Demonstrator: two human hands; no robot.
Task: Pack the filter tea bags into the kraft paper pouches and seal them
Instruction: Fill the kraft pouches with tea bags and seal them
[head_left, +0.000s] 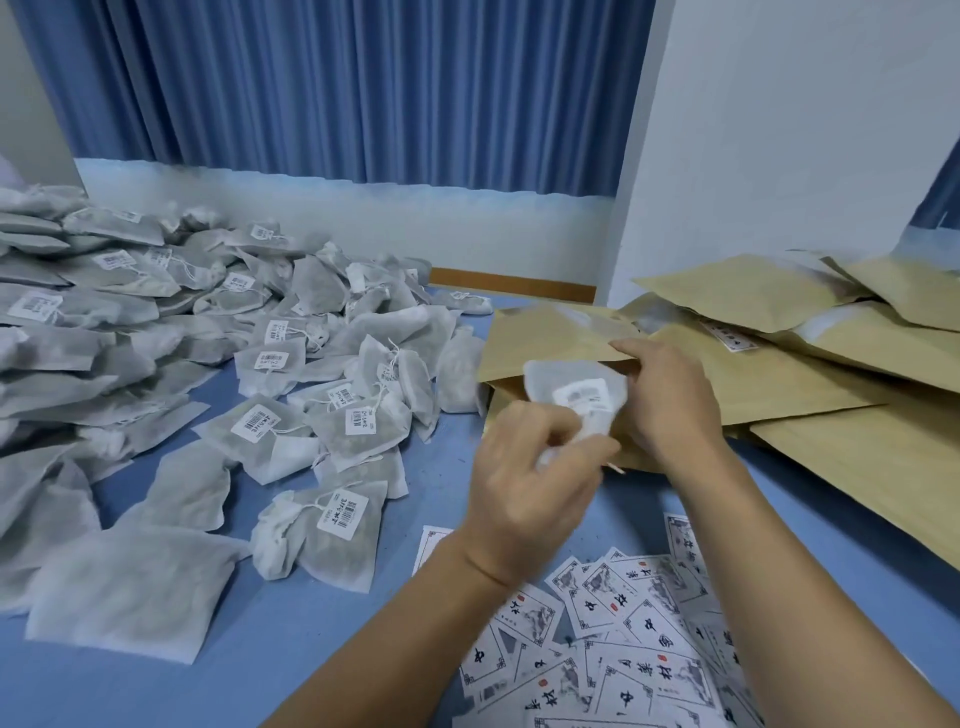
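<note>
From the head view, the left hand (524, 488) pinches the gathered tail of a soft white mesh filter tea bag (558, 382), whose front end sits at the mouth of a flat tan kraft paper pouch (545, 338). The right hand (670, 410) grips the pouch's upper lip, seemingly holding it open. The bag looks light, limp and easily snagged, so it is probably best held at its bunched end. The pouch seems stiffer but creasable. A heap of grey-white tea bags (208, 338) lies to the left on the blue table (260, 649).
</note>
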